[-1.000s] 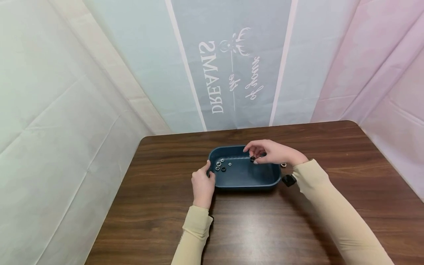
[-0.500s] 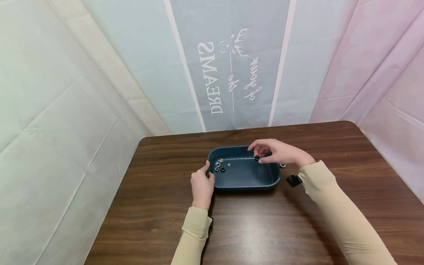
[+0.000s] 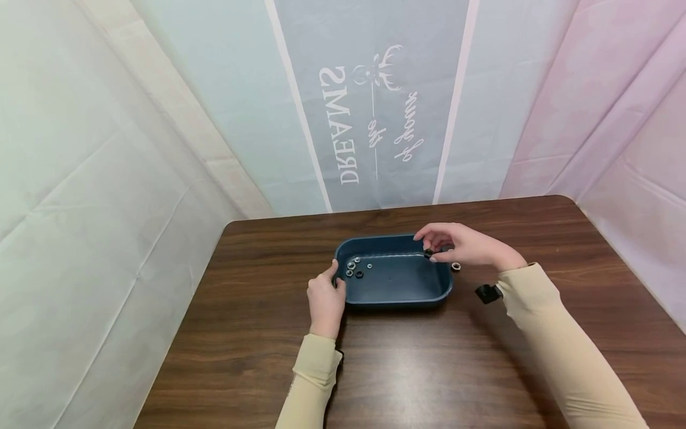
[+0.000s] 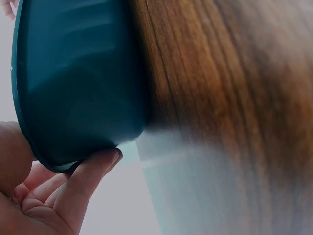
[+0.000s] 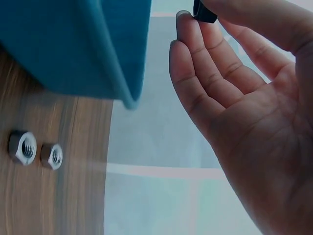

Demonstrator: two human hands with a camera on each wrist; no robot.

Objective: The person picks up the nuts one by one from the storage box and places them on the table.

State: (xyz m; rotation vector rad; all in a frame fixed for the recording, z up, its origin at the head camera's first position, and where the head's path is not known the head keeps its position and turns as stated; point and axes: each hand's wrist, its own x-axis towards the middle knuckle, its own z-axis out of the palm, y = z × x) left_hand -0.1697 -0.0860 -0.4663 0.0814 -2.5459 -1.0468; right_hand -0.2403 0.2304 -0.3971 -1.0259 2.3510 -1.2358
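A dark blue plastic tray [image 3: 393,302] stands on the table, with several silver nuts [image 3: 351,266] and a black nut [image 3: 359,274] at its left end. My left hand [image 3: 326,301] grips the tray's left wall; in the left wrist view the thumb and curled fingers [image 4: 80,188] clasp its rim. Over the right end of the tray, my right hand [image 3: 463,244] pinches another black nut [image 5: 205,13] between thumb and finger, above the tray floor. The other fingers of that hand are loosely bent.
Two silver nuts, one larger [image 5: 23,147] and one smaller [image 5: 52,155], lie on the wooden table [image 3: 407,369] just right of the tray. A printed cloth [image 3: 386,107] hangs behind the table, and pale cloths hang on both sides.
My right hand has moved right along the tray with the black nut pinched in it, toward the right rim. The left hand keeps its grip on the tray.
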